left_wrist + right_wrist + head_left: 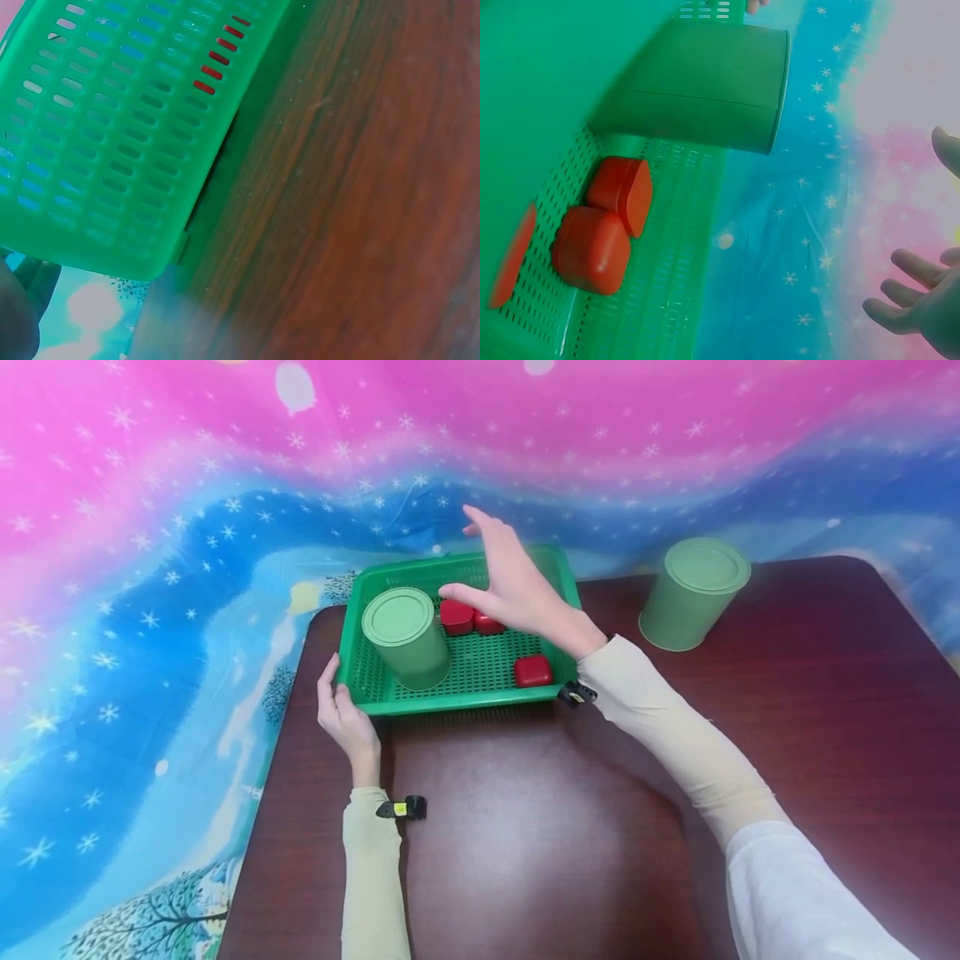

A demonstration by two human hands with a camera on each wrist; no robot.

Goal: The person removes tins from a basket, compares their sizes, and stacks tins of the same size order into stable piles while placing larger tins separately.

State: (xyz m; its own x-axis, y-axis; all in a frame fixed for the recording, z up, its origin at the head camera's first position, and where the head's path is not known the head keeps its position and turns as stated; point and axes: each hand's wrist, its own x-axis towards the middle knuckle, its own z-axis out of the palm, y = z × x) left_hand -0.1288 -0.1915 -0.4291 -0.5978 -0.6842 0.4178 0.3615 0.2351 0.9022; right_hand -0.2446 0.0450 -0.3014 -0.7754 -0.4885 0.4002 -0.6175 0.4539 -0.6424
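A green plastic basket (495,700) with slotted walls sits on the table. Inside, a pale green lidded canister (408,643) stands at the left. Two red boxes (457,617) lie side by side at the back, and another red box (533,671) is at the front right. My left hand (347,720) rests against the basket's left front corner, fingers along its outer side. Over the basket's right half, my right hand (517,577) is raised with thumb and fingers spread, holding nothing. In the right wrist view its fingers (904,294) are apart from the canister (705,82).
A second pale green canister (693,597) stands on the dark wooden table (540,827) to the right of the basket. A blue and pink patterned cloth (187,568) hangs behind and at the left of the table.
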